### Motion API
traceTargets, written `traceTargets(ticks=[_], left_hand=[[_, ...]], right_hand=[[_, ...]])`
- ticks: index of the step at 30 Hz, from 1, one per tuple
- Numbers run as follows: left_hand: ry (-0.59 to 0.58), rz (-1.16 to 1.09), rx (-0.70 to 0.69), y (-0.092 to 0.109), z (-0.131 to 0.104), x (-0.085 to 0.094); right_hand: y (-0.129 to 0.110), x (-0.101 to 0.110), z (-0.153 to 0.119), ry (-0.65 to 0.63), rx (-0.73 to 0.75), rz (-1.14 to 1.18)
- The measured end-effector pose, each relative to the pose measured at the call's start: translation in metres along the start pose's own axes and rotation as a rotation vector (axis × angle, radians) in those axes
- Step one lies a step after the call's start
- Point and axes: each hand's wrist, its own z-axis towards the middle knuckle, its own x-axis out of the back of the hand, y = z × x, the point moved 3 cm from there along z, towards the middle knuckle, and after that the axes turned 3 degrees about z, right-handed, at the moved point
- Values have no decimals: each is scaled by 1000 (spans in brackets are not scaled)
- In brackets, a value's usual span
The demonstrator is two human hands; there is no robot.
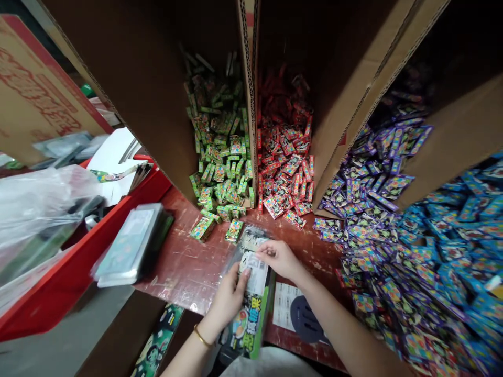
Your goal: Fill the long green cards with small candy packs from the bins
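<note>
At the red table (176, 262), left hand (231, 289) clasps printed pouch (248, 319) by its left side, thumb on top; right hand (281, 257) pinches its upper right (green packets (223, 183) beyond).

So the table has cardboard boxes (145, 89) lined up along the back, small packets (288, 180) heaped inside and spilling out front. Before those, at the table's (181, 259) front edge, there's a pouch (253, 309); a sheet (282, 303) lies just right of it. Left end: a stack of packs (128, 243), then a tray (155, 188) beyond it.
</note>
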Motion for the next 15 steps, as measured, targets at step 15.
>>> traceTargets(ticks=[15], left_hand=[[339,-44,-92,37,-14,-46]], right_hand=[[-9,-42,-103,486,58,-28]])
